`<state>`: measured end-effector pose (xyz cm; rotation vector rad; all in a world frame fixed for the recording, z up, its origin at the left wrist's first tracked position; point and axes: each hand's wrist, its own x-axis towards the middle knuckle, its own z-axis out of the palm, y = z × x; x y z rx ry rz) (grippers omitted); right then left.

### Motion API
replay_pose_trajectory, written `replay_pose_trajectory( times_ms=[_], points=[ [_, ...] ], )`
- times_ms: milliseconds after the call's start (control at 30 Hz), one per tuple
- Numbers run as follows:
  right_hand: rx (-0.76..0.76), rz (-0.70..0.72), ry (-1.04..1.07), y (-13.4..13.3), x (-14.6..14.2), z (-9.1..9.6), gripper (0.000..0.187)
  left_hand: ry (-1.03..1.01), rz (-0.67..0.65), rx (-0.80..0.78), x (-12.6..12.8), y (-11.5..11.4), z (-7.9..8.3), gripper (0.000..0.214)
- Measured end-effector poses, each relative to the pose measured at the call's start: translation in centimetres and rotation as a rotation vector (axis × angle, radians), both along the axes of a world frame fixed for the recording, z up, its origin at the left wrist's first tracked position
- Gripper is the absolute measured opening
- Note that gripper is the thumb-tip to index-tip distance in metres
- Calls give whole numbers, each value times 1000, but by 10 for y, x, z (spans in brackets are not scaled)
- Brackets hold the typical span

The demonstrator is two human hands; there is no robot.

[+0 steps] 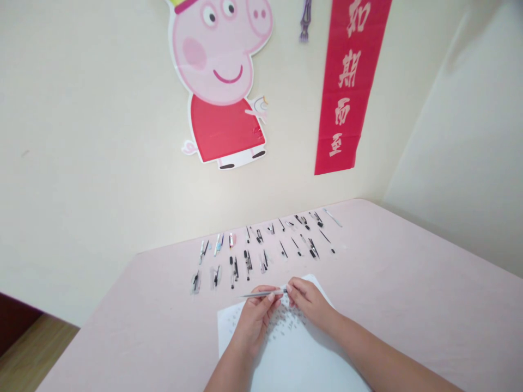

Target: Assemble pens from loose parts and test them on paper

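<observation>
A slim pen (254,295) with a pale, see-through-looking barrel lies nearly level in front of me, its thin end pointing left. My left hand (254,321) is closed round the barrel, thumb on the near side and fingers behind. At the pen's dark right end, my right hand (309,300) pinches with thumb and fingertips; whether it grips a separate small part there I cannot tell. Below both hands is a white sheet of paper (304,362), with many small grey marks or bits on its upper part, too small to make out.
Beyond the paper, two rows of pens and pen parts, such as these black pieces (233,269), are laid out on the pale pink table (408,272). A pig cutout (224,128) and a red banner (347,87) hang on the wall behind.
</observation>
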<state>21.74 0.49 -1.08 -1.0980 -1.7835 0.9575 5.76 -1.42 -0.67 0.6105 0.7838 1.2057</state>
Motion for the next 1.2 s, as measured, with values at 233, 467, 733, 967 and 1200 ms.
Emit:
replay_pose_trajectory(
  times_ms=[233,467,733,967,1200],
  points=[
    [-52,7,40,0,1,0,44,-6,14,4,0,1,-2,17],
    [-16,24,85,-2,1,6,24,-20,45,-14,0,3,-2,18],
    [-20,18,3,0,0,0,43,8,6,-7,0,-1,0,19],
    [-32,18,70,-2,0,7,34,8,34,-22,0,1,1,19],
    [-6,17,17,-2,0,6,38,28,10,-9,0,-2,3,19]
  ],
)
